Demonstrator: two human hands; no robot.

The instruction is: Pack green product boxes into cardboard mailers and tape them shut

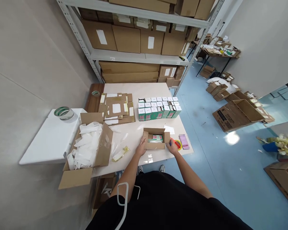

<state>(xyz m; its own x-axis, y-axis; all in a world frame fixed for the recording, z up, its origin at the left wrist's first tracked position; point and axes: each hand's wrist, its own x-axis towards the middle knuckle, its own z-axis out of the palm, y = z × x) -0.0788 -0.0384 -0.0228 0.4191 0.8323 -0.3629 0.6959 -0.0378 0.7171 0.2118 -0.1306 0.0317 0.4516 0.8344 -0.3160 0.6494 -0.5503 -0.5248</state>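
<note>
A small open cardboard box (155,146) stands near the table's front edge with a green and white carton (156,138) inside it. My left hand (141,148) presses against the box's left side, fingers curled on it. At the box's right side, my right hand (172,147) is closed, touching the box corner beside a red-handled tape dispenser (177,144) with a yellow roll. Whether that hand grips the dispenser or the box is unclear.
Rows of green and white cartons (158,108) stand behind the box. Flattened cardboard pieces (117,109) lie at the table's back left, and a large open box of white bags (86,148) sits at the left. A pink pad (184,141), tape rolls (64,112), shelving with boxes (134,41).
</note>
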